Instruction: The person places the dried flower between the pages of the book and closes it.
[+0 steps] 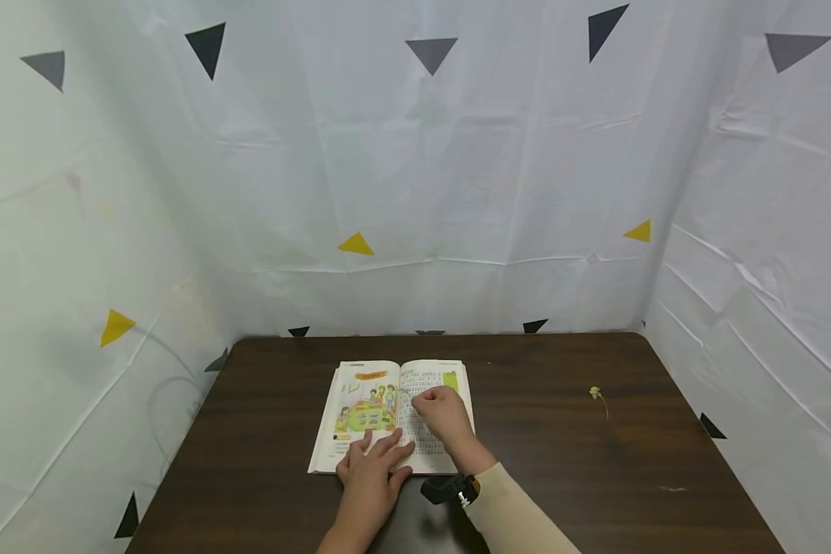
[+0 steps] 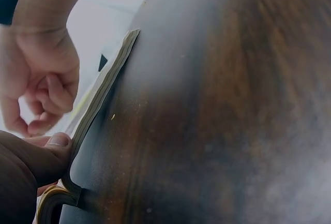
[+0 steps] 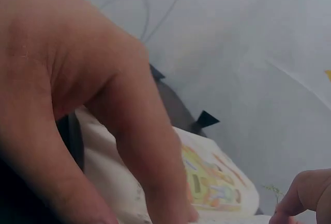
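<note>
An open book [image 1: 418,462] lies on the table, with a coloured picture on its left page and printed text on its right. My left hand [image 1: 377,469] rests spread across the lower part of the book; its thumb [image 2: 58,149] lies at the near page edge. Above the right page is my right hand [image 1: 446,415], its fingers bent. In the right wrist view its fingertips [image 3: 297,206], low at the right, pinch a thin sprig [image 3: 271,188] with tiny blossoms. The large left hand [image 3: 103,79] partly covers the book [image 3: 238,193] there.
A small yellow flower [image 1: 595,393] on a thin stem lies on the dark wooden table [image 1: 547,431], right of the book. White sheeting [image 1: 429,169] with black, grey and yellow triangles surrounds the table at the back and sides. A black band [image 1: 450,488] circles the right wrist.
</note>
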### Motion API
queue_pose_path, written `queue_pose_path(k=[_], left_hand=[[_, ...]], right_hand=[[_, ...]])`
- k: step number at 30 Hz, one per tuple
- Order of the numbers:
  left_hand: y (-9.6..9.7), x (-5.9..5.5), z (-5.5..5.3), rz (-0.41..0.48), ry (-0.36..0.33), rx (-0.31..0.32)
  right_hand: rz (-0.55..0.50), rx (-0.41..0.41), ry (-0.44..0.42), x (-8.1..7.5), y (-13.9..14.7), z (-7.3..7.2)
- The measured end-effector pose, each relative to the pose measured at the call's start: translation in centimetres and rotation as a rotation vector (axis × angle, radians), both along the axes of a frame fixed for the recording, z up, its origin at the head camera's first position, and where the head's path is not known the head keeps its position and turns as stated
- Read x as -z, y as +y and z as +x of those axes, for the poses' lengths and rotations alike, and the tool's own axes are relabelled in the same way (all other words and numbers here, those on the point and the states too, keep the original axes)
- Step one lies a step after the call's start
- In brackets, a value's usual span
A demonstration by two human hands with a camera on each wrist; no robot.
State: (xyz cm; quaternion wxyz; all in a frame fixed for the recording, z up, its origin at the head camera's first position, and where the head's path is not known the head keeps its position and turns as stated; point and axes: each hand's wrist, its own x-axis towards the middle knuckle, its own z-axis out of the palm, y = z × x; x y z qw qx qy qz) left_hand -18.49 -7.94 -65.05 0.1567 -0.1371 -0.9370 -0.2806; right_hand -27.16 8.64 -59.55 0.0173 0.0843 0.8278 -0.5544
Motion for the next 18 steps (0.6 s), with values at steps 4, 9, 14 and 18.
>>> queue_pose_path(k=[4, 9, 14, 18], left_hand=[[0.0, 0.3, 0.0, 0.002, -0.003, 0.001], [0.0, 0.5, -0.1, 0.002, 0.000, 0.000], [0.0, 0.4, -0.2, 0.009, -0.006, 0.012], [-0.1, 0.3, -0.3, 0.018, -0.003, 0.017]], right_hand=[[-0.013, 0.009, -0.024, 0.4, -1.2, -0.1], [0.004, 0.058, -0.028, 0.9, -1.9, -0.3], [0.044, 0.118, -0.035, 1.0, -2.3, -0.7], [0.058, 0.132, -0.041, 1.0, -2.4, -0.8]])
